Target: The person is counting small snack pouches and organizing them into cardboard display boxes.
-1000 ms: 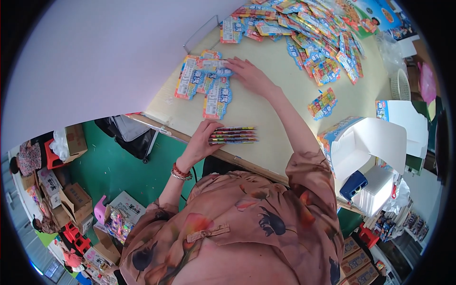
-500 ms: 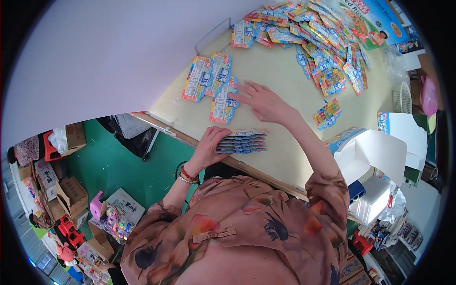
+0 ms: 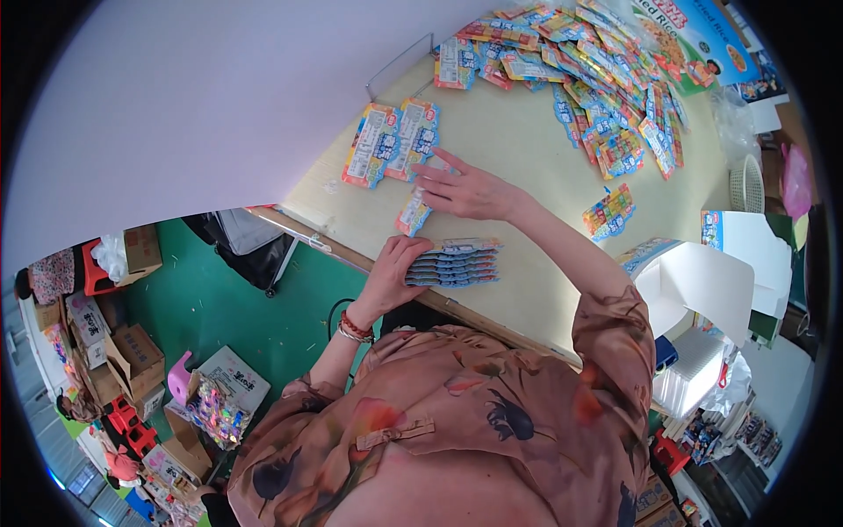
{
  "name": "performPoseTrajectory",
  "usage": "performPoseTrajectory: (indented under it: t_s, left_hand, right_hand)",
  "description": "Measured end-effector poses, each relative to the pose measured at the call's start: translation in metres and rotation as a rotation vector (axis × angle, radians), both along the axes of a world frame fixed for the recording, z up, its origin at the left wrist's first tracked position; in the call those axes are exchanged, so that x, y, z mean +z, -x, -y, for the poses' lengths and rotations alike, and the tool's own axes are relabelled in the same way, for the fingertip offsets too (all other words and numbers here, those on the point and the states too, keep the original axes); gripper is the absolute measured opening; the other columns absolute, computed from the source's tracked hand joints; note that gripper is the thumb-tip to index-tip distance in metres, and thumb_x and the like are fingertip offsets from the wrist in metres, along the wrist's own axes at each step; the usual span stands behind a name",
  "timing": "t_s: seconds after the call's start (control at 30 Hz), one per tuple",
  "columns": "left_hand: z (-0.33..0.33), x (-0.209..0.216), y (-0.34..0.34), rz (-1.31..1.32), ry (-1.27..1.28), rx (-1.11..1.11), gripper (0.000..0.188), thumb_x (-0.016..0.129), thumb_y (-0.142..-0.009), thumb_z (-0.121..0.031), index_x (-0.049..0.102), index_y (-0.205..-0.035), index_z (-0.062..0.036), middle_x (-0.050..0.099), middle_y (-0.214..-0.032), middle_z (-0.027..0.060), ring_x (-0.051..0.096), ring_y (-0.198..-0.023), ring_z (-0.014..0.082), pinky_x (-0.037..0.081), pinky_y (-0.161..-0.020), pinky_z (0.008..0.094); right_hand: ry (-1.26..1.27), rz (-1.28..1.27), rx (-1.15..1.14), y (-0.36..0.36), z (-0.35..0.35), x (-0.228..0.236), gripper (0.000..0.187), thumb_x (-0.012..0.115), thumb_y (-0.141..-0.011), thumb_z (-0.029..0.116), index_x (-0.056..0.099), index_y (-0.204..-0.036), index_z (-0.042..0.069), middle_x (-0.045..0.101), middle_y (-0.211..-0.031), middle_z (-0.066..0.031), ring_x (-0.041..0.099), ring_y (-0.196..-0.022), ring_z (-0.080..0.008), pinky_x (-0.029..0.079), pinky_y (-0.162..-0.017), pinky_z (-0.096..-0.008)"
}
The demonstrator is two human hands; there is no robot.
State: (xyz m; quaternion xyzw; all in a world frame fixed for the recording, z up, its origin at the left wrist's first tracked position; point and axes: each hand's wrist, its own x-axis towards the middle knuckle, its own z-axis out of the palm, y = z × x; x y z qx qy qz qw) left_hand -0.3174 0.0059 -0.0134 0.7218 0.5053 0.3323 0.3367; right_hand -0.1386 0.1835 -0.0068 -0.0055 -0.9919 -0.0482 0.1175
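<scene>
Near the table's front edge my left hand (image 3: 392,277) grips the left end of a stack of colourful blister packs (image 3: 454,263), which stand on edge in rows. My right hand (image 3: 465,187) reaches over a single flat pack (image 3: 412,213), fingers spread and lying on or just above its upper part, partly covering it. Whether the fingertips press on it I cannot tell. Beyond that hand, two more packs lie side by side, a left pack (image 3: 371,146) and a right pack (image 3: 416,136), their pale printed backs upward.
A large heap of similar packs (image 3: 606,79) covers the far right of the table (image 3: 518,132). One lone pack (image 3: 608,212) lies right of my forearm. An open white carton (image 3: 694,281) stands at the right. A bent wire frame (image 3: 399,66) borders the pale panel at left.
My right hand has moved slightly left and nearer to me, now covering more of the nearest flat pack. My left hand keeps its grip on the stack.
</scene>
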Motion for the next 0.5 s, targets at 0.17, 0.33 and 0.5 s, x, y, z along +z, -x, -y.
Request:
performPoseTrajectory:
  t_s: [0.17,0.33,0.5]
  left_hand:
    - [0.007,-0.006,0.0,-0.015,-0.026,0.018,0.072,0.078,-0.054,-0.003,0.051,-0.12,-0.0079,0.055,-0.116,0.0092,0.049,-0.106,0.0331,0.044,-0.093,0.0398]
    - [0.005,-0.002,-0.002,-0.003,-0.019,0.02,0.072,0.078,-0.053,-0.002,0.051,-0.12,-0.0076,0.055,-0.117,0.0095,0.048,-0.108,0.0333,0.043,-0.094,0.0403]
    - [0.006,-0.003,-0.005,0.024,0.003,0.04,0.072,0.078,-0.053,-0.001,0.051,-0.12,-0.0073,0.055,-0.118,0.0099,0.048,-0.109,0.0331,0.043,-0.094,0.0403]
  right_hand:
    - [0.024,-0.169,-0.005,-0.003,0.001,0.021,0.031,0.058,-0.08,0.013,0.058,-0.111,0.012,0.059,-0.116,-0.0074,0.056,-0.111,-0.022,0.047,-0.098,-0.0382]
    - [-0.012,-0.144,0.093,0.058,-0.052,0.019,0.038,0.056,-0.082,0.014,0.055,-0.12,0.014,0.053,-0.128,-0.0074,0.05,-0.119,-0.0237,0.038,-0.105,-0.0403]
    - [0.278,0.062,0.023,0.093,-0.068,-0.011,0.049,0.063,-0.08,0.018,0.049,-0.126,0.014,0.049,-0.133,-0.0073,0.047,-0.123,-0.0251,0.04,-0.103,-0.0421]
